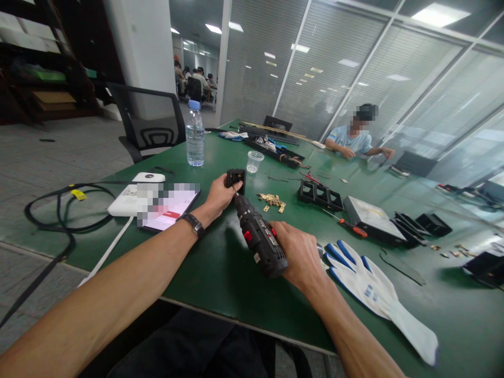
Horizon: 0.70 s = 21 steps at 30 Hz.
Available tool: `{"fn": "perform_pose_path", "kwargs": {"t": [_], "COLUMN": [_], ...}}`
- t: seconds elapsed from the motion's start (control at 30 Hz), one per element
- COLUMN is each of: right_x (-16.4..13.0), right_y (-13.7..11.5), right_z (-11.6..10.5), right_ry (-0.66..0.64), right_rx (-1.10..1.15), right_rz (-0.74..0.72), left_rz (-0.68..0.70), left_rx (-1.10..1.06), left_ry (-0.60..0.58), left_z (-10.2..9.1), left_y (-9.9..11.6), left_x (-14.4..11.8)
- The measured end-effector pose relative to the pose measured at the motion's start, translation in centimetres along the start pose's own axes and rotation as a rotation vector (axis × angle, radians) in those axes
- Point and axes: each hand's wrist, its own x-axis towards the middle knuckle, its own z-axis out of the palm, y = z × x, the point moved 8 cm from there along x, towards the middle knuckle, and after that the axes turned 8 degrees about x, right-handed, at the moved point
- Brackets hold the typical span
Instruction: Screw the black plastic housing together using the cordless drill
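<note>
My right hand is wrapped round the grip of a black and red cordless drill, which points away from me and to the left. My left hand holds a small black plastic housing upright above the table. The drill's tip reaches the near side of the housing, by my left thumb; whether it touches a screw there I cannot tell. Right of the housing lies a loose pile of small brass plates. A white work glove with blue fingertips lies beside my right hand.
On the green table stand a water bottle and a clear plastic cup. A phone and white device lie left, with cables. Right are a black frame, screwdriver and flat box. Another person sits across.
</note>
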Motion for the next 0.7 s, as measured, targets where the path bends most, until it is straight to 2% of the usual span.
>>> {"fn": "perform_pose_path", "kwargs": {"t": [0.7], "right_x": [0.08], "right_y": [0.16], "right_z": [0.16], "right_ry": [-0.028], "right_rx": [-0.005], "right_rz": [0.031], "left_rz": [0.006], "left_rx": [0.031], "left_ry": [-0.018], "left_z": [0.05], "left_y": [-0.17], "left_x": [0.04]}}
